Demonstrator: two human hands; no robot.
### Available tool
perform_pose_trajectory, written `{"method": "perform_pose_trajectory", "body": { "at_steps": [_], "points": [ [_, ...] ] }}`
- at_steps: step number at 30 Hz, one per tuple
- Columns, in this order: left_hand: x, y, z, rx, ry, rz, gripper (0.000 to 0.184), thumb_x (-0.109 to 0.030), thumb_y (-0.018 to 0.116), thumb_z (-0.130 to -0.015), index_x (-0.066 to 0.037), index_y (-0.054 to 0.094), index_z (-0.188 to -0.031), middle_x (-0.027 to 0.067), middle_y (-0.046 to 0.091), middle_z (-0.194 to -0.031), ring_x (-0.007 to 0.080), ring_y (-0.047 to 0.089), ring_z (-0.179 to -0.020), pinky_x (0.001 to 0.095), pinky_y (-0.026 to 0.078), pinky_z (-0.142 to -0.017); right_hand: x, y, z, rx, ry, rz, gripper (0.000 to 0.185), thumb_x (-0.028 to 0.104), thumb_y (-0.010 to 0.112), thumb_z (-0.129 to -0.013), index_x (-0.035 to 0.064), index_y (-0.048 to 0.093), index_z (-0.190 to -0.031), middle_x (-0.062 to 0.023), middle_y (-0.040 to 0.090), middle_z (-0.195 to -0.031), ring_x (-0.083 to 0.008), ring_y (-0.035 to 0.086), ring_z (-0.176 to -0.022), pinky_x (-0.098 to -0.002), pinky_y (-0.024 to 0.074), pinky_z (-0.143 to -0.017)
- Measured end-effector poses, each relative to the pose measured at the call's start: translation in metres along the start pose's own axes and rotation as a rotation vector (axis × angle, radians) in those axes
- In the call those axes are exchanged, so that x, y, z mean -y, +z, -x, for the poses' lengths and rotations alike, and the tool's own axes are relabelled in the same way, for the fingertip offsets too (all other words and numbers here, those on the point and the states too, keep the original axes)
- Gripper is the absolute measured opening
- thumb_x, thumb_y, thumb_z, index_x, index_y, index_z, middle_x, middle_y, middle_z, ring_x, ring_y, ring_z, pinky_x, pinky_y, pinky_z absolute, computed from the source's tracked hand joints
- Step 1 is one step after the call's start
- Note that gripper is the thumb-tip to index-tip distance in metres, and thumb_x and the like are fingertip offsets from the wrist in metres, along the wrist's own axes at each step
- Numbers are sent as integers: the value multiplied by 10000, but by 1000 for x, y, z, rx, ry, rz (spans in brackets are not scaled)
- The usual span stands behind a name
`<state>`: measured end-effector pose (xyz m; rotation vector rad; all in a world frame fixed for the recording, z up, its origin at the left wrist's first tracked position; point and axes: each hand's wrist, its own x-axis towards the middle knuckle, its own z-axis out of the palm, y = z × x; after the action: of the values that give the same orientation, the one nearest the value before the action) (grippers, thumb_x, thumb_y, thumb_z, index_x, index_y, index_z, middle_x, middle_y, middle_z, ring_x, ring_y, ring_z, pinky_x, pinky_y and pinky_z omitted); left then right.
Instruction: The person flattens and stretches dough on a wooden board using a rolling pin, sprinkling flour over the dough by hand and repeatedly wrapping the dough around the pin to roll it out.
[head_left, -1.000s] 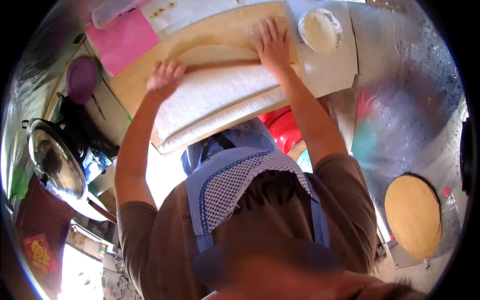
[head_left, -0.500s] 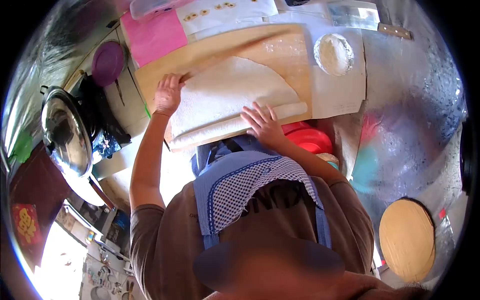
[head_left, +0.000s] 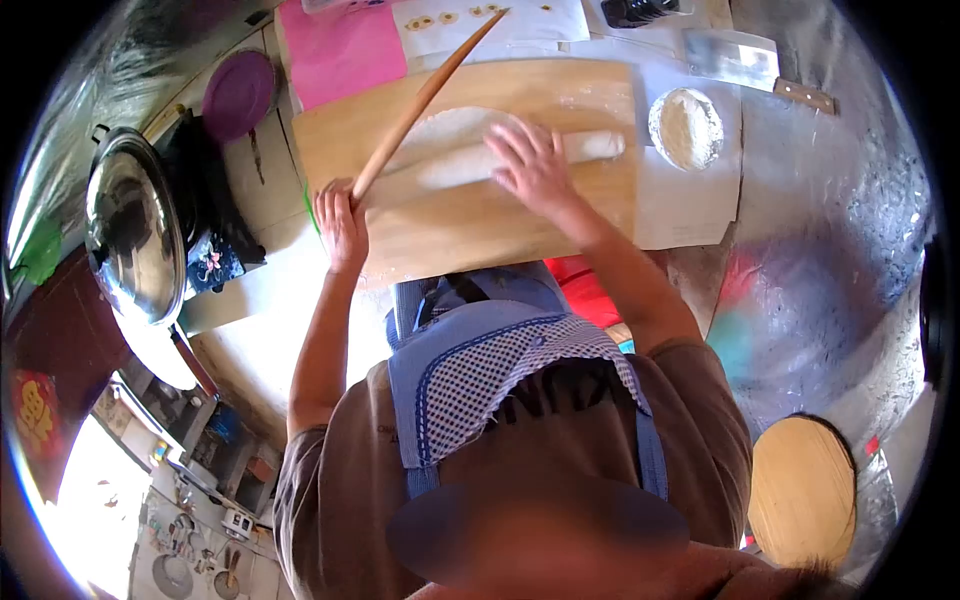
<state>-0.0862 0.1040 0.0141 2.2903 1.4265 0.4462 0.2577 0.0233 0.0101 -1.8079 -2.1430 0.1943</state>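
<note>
My left hand [head_left: 342,225] is closed round the near end of a long wooden rolling pin [head_left: 425,97], which slants up and to the right past the board's far edge. A sheet of dough lies on the wooden board [head_left: 480,240], mostly rolled into a pale dough roll [head_left: 597,146]. Behind the roll a small rounded flap of flat dough [head_left: 450,122] still shows. My right hand [head_left: 537,172] rests on the roll, fingers spread and slightly blurred. Part of the roll is hidden under it.
To the right stand a bowl of flour [head_left: 686,130] and a cleaver [head_left: 735,60]. A pink sheet [head_left: 340,55] lies at the back left. Further left are a purple lid [head_left: 238,95] and a lidded pan [head_left: 135,225]. Something red [head_left: 585,290] sits below the board's near edge.
The dough is rolled further away from me, leaving a smaller flat part. My right hand has moved forward with the roll. The rolling pin, in my left hand, has swung to a steeper slant.
</note>
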Motion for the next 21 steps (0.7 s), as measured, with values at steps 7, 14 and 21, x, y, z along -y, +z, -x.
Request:
{"method": "perform_pose_trajectory", "body": {
  "at_steps": [7,14,21],
  "points": [
    [-16,15,-42,-75,46,-147,259,-146,616,-901,-51,573,-1138,156,622,-1033,365,567,-1035,494,404,-949,-26,-6,-28,21,-5,61,592,328,794,-723,201,603,-1269,-35,573,-1250,-231,560,-1123,-447,404,-912],
    [-4,40,34,-127,4,-57,175,-174,636,-887,-63,591,-1014,119,625,-957,349,588,-933,529,404,-872,14,-8,42,70,11,67,625,362,799,-704,220,612,-1284,-52,539,-1327,-265,524,-1194,-505,376,-978],
    [10,6,-111,-124,121,-158,179,-115,608,-905,-51,555,-1064,123,642,-978,336,622,-984,510,422,-1047,-59,-8,-74,-70,143,6,589,407,684,-876,163,516,-1385,-77,488,-1416,-298,434,-1328,-505,339,-1053]
  ]
}}
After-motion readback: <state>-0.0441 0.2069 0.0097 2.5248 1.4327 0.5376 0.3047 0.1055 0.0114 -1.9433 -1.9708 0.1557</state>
